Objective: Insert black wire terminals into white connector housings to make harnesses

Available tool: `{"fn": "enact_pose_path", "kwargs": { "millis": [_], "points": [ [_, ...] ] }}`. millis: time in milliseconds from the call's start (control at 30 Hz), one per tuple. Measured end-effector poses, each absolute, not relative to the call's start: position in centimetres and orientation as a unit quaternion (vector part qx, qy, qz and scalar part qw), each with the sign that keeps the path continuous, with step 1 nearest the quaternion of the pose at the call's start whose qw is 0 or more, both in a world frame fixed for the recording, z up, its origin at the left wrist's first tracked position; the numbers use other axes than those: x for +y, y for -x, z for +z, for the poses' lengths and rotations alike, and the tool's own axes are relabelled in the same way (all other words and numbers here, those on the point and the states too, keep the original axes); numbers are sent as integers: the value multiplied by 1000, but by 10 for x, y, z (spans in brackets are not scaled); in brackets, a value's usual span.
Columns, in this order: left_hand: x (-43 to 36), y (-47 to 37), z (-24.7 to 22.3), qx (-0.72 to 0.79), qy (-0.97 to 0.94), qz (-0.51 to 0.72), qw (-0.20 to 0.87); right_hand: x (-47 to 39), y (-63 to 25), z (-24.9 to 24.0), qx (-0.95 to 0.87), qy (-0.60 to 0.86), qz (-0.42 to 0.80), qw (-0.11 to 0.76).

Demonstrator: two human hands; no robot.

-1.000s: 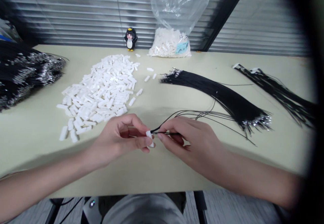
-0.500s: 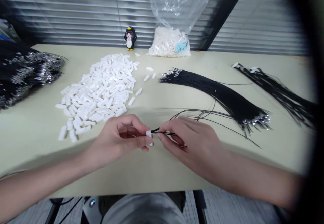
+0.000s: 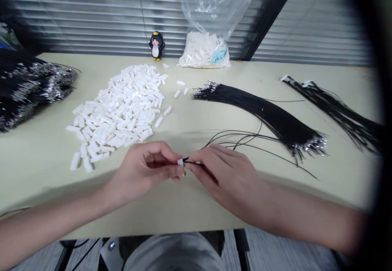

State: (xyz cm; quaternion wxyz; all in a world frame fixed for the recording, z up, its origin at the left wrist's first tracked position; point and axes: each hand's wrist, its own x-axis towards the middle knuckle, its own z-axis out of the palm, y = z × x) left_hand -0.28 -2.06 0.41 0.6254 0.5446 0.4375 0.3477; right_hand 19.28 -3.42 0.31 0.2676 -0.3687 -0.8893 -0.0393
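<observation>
Between the thumb and fingers of my left hand [image 3: 147, 165] is a small white connector housing [image 3: 180, 162], held above the near part of the table. My right hand [image 3: 226, 173] pinches thin black wires [image 3: 196, 163] just to the right of it. The wire ends meet the housing's right side; how deep they sit in it is hidden. From my right hand the loose wires trail back to the right across the table. A big heap of white connector housings [image 3: 122, 103] lies beyond my left hand.
A bundle of black wires [image 3: 257, 107] with metal tips lies to the right. Another wire bundle [image 3: 333, 112] is farther right, and a large pile of wires [image 3: 27, 87] at the left. At the back stand a penguin figurine [image 3: 156, 46] and a plastic bag of housings [image 3: 203, 50].
My right hand has moved slightly left, closer to the housing, and less wire shows between its fingertips and the housing. My left hand stays nearly in place.
</observation>
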Motion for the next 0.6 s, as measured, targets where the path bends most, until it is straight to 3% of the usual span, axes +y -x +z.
{"fn": "enact_pose_path", "kwargs": {
  "millis": [333,500,600],
  "points": [
    [-23,1,4,456,-615,328,553,-31,-188,-11,-869,413,39,270],
    [-26,7,11,437,-607,314,585,-26,-191,-4,-882,383,-116,248],
    [-24,13,9,444,-615,305,576,-19,-197,-2,-904,347,-174,182]
  ]
}}
